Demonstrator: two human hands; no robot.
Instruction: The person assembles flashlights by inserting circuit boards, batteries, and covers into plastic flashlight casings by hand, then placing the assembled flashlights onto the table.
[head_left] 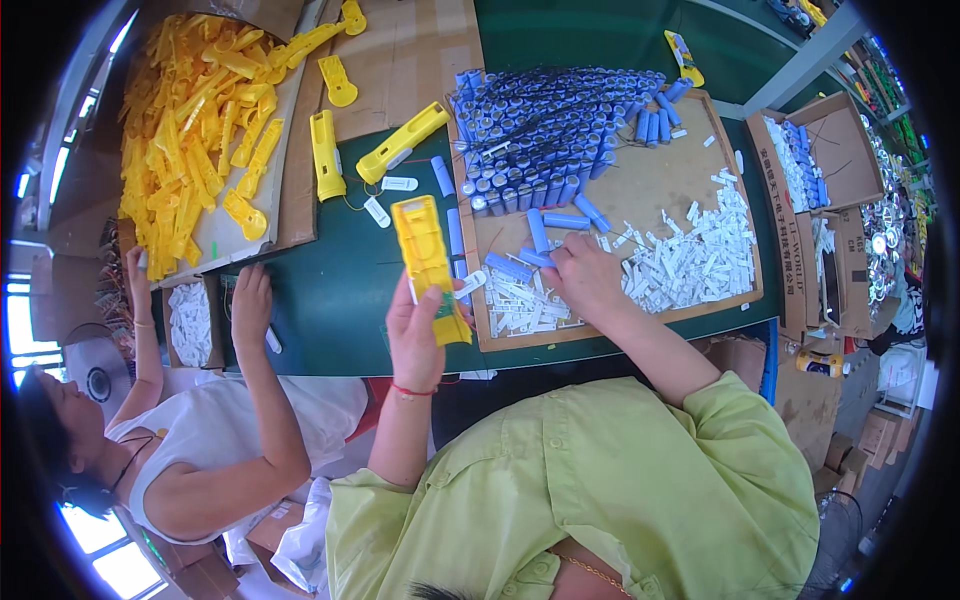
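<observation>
Upright in my left hand (414, 335) is a yellow plastic flashlight housing (424, 240), an open half shell with its hollow side showing. My fingers are closed around its lower end, and a small white plastic piece (469, 285) sticks out beside them. My right hand (588, 278) is over the wooden tray (640, 205), fingertips pinched at the end of a blue cylindrical battery (536, 258). More loose blue batteries (566, 221) lie just beyond those fingers. Small white plastic parts (695, 255) are heaped to the right of that hand, and others lie under it.
Many blue batteries with black wires (540, 130) stand packed at the tray's back. Yellow housings (185, 140) fill a box at left; two assembled yellow flashlights (405, 143) (326, 155) lie on the green table (320, 300). A co-worker (230, 440) sits at left. Cardboard boxes (815, 150) stand at right.
</observation>
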